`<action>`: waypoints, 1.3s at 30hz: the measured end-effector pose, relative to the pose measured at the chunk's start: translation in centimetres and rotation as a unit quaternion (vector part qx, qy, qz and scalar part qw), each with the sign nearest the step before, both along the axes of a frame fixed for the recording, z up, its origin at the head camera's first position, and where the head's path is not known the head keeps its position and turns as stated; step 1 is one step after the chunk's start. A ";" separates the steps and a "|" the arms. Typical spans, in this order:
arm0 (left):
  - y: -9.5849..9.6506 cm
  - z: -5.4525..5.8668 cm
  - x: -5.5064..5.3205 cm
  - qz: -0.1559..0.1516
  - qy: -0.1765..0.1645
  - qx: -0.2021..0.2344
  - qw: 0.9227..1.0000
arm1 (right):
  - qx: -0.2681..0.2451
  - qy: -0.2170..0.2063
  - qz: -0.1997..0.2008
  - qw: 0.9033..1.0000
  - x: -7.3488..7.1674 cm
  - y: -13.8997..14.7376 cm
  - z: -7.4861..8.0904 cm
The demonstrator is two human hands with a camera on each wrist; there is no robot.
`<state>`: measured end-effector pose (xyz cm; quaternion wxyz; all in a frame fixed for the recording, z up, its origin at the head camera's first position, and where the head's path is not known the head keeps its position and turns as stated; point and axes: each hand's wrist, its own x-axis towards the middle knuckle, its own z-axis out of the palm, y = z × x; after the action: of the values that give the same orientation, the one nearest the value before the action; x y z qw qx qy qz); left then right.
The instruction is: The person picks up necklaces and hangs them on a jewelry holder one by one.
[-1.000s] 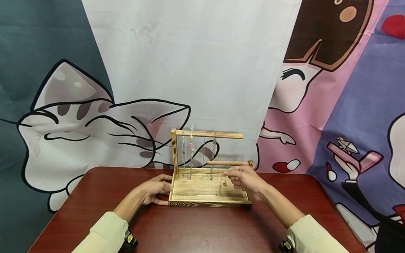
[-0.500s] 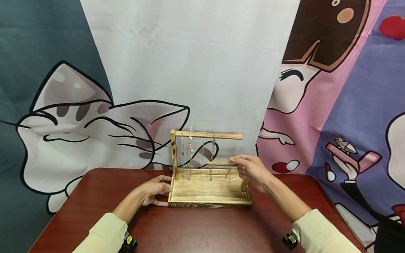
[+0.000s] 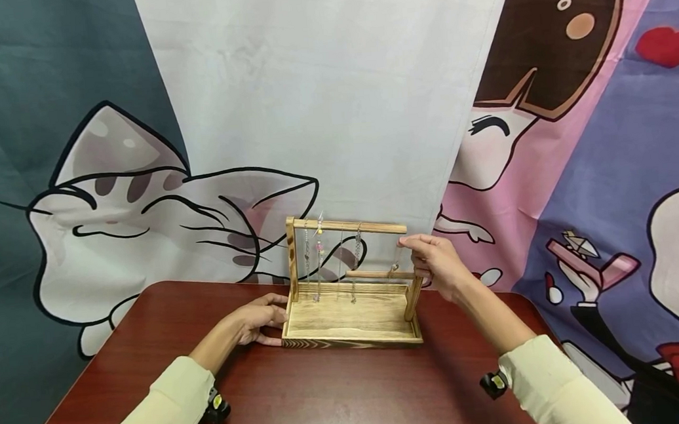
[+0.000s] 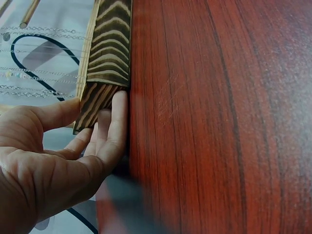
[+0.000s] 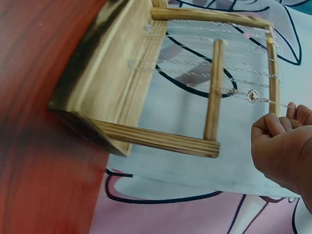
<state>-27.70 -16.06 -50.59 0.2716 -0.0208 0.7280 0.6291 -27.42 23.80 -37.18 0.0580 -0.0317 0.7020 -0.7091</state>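
In the head view, my left hand (image 3: 260,320) grips the left end of the wooden jewelry stand (image 3: 348,341). Its thumb lies on the rim of the tray base and its fingers press the end wall (image 4: 100,100) from below. My right hand (image 3: 437,261) pinches one end of a thin chain bracelet with a round charm (image 5: 253,96). The bracelet hangs down by the right part of the lower bar (image 3: 373,274); whether it touches that bar I cannot tell. The upper bar (image 3: 349,226) ends just left of my right fingertips.
Several chains hang from the upper bar, one with colored beads (image 3: 320,246). A short post (image 3: 412,299) carries the lower bar at the right, a tall post (image 3: 292,261) the upper bar at the left. The red-brown table (image 3: 352,395) meets a cartoon-printed cloth (image 3: 332,107) behind.
My right hand has risen from over the tray, moving up and right past the lower bar with the bracelet. The left hand has stayed on the stand's left end.
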 end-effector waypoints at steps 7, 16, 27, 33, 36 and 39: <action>0.0 0.1 0.0 -0.002 0.001 0.000 1.000 | -0.047 0.018 -0.015 0.999 -0.5 0.6 1.7; -0.1 0.1 -0.1 -0.002 -0.001 0.000 1.000 | -0.062 0.033 -0.060 0.996 -1.3 1.3 2.7; 0.0 0.1 -0.1 0.001 -0.002 -0.003 1.000 | -0.059 0.024 -0.075 0.995 -2.8 1.3 2.6; 0.0 0.0 0.0 0.000 0.002 -0.001 1.000 | -0.042 0.028 -0.073 0.996 -3.4 1.0 2.7; 0.0 -0.1 0.0 -0.002 0.003 -0.001 1.000 | -0.046 0.029 -0.077 0.996 -3.5 0.9 3.1; -0.1 0.0 0.1 -0.002 0.003 -0.001 1.000 | -0.046 0.031 -0.075 0.996 -3.6 0.9 3.5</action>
<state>-27.62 -16.12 -50.62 0.2709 -0.0174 0.7292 0.6281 -31.03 24.69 -33.68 -0.0187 -0.0031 0.6702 -0.7419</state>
